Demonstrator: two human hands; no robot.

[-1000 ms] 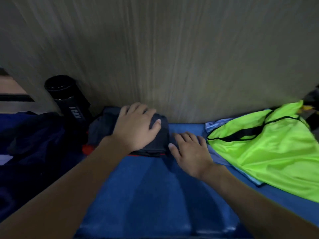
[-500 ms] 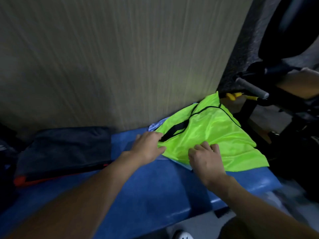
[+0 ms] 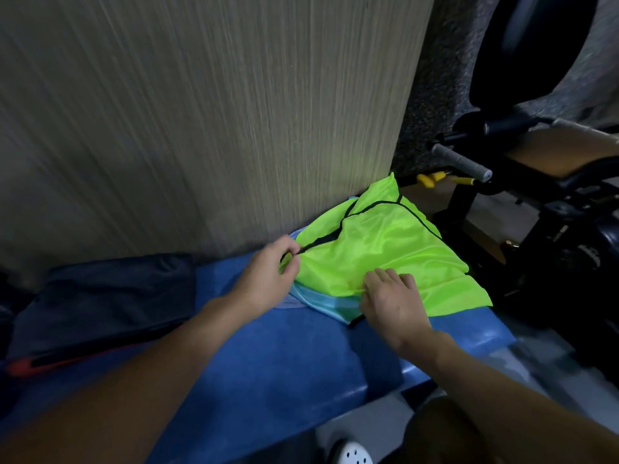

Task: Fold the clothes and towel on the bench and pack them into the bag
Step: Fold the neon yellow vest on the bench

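The left hand [image 3: 268, 274] pinches the black-trimmed edge of the neon-green shiny fabric vest [image 3: 385, 249] at frame centre; the right hand [image 3: 392, 301], fingers curled, grips its near hem.

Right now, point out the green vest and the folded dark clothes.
green vest [image 3: 385, 242]: head view, middle of its front.
folded dark clothes [image 3: 110, 296]: head view, top surface.

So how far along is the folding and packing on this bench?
One dark garment already lies folded on the blue bench. The left hand pinches the neon green vest at its black trim, and the right hand grips its lower edge. The light blue cloth beneath needs folding; no packing shows yet.
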